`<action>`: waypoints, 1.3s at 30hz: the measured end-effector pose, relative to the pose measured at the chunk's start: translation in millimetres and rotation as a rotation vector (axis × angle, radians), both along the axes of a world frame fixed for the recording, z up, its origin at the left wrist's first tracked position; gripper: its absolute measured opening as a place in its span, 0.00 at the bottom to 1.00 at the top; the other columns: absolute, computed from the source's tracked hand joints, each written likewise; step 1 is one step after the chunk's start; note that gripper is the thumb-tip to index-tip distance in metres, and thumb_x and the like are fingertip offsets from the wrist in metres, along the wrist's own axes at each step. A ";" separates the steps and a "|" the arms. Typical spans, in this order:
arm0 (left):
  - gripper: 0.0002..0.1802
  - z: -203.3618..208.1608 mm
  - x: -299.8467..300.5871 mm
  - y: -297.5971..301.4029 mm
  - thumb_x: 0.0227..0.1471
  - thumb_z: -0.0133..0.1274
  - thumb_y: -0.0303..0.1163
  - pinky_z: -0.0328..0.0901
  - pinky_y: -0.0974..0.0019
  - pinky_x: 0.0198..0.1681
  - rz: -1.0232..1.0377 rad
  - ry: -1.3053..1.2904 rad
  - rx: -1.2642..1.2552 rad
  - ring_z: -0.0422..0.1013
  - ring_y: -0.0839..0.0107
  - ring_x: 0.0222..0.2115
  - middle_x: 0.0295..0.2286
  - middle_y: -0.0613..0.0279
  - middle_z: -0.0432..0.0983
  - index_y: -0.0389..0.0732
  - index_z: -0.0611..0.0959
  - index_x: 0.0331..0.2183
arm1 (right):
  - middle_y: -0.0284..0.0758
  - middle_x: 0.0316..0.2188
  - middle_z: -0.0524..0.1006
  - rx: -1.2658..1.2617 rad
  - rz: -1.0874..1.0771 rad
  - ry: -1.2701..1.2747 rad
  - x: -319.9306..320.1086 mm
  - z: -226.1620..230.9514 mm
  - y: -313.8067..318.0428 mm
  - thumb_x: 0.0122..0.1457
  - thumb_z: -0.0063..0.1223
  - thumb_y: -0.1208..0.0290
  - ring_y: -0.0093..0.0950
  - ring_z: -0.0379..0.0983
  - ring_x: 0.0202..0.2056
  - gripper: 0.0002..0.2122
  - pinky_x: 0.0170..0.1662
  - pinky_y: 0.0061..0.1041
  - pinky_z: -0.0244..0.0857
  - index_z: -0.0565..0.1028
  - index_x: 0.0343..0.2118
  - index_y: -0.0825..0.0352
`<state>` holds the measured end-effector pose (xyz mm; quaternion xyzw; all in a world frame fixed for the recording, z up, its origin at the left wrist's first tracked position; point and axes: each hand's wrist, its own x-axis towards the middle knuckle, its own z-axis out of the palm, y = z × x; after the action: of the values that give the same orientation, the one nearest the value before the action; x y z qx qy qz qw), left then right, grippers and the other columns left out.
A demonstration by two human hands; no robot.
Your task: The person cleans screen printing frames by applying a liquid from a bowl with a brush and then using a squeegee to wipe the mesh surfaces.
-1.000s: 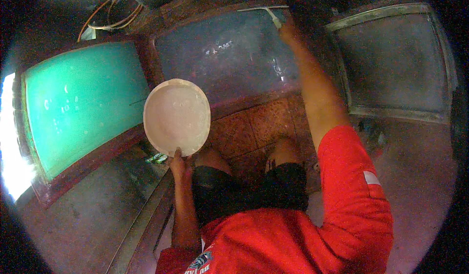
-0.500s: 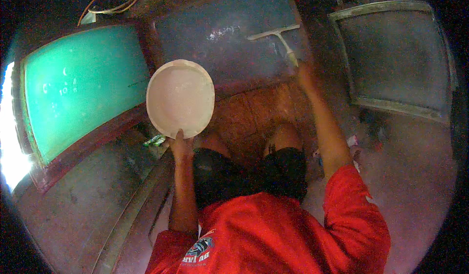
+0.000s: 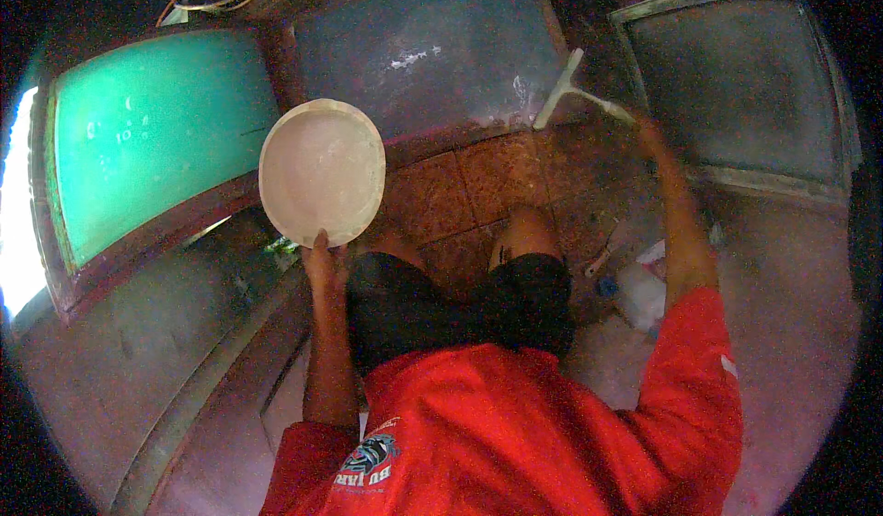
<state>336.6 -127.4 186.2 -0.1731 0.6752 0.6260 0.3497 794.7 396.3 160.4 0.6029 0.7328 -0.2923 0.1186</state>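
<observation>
My left hand (image 3: 325, 263) grips the near rim of a pale round basin (image 3: 322, 171), thumb over the edge. The basin leans so that its inside shows; a whitish film covers it. On the right, my right hand (image 3: 649, 136) is closed around the handle of a pale T-shaped squeegee (image 3: 563, 91). Its blade stands tilted by the lower right corner of a dark glass pane (image 3: 423, 74) in a wooden frame. Whether the blade touches the pane, I cannot tell. White wet-looking streaks mark the pane's middle and lower right.
To the left is a bright green pane (image 3: 166, 139) in a dark frame. A grey-framed dark panel (image 3: 736, 74) stands at the right. Brown tiles (image 3: 497, 176) lie beneath the middle pane. Plastic litter (image 3: 641, 291) lies by my right forearm. Looped cables (image 3: 221, 1) hang at upper left.
The squeegee has moved right and down from the pane's upper right, and its blade has turned from nearly level to steep. New white streaks show at lower right. The basin stays in my left hand.
</observation>
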 end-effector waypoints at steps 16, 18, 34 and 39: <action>0.23 48.3 31.3 5.2 0.52 0.45 0.27 0.66 0.60 0.34 0.018 -0.050 0.098 0.68 0.65 0.39 0.44 0.57 0.67 0.39 0.63 0.51 | 0.36 0.40 0.74 -0.435 -0.002 0.244 -125.7 58.5 -40.0 0.54 0.44 0.54 0.32 0.69 0.42 0.20 0.43 0.31 0.63 0.74 0.43 0.63; 0.23 42.6 34.5 -9.1 0.52 0.46 0.28 0.67 0.62 0.33 -0.102 0.112 0.083 0.68 0.65 0.38 0.43 0.57 0.68 0.39 0.63 0.51 | 0.37 0.40 0.74 -0.404 -0.165 0.550 -142.0 64.7 -65.9 0.54 0.44 0.53 0.33 0.69 0.42 0.20 0.44 0.32 0.63 0.74 0.43 0.62; 0.20 85.7 54.3 -0.2 0.52 0.46 0.27 0.69 0.68 0.24 -0.042 -0.096 -0.047 0.71 0.69 0.30 0.38 0.58 0.71 0.38 0.64 0.48 | 0.41 0.46 0.70 0.054 0.393 0.155 -234.3 13.8 -160.3 0.58 0.39 0.67 0.38 0.69 0.43 0.17 0.46 0.34 0.62 0.67 0.51 0.56; 0.19 78.7 59.9 -10.6 0.52 0.47 0.28 0.69 0.69 0.23 -0.089 -0.102 -0.057 0.71 0.69 0.30 0.37 0.57 0.71 0.36 0.66 0.46 | 0.42 0.48 0.69 0.217 0.407 -0.014 -219.1 1.8 -159.4 0.56 0.42 0.70 0.42 0.68 0.45 0.18 0.46 0.36 0.62 0.67 0.51 0.58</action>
<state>396.5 -138.0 264.9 -0.1843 0.6812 0.5807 0.4060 575.5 236.9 162.2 0.4537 0.8657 -0.1777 0.1149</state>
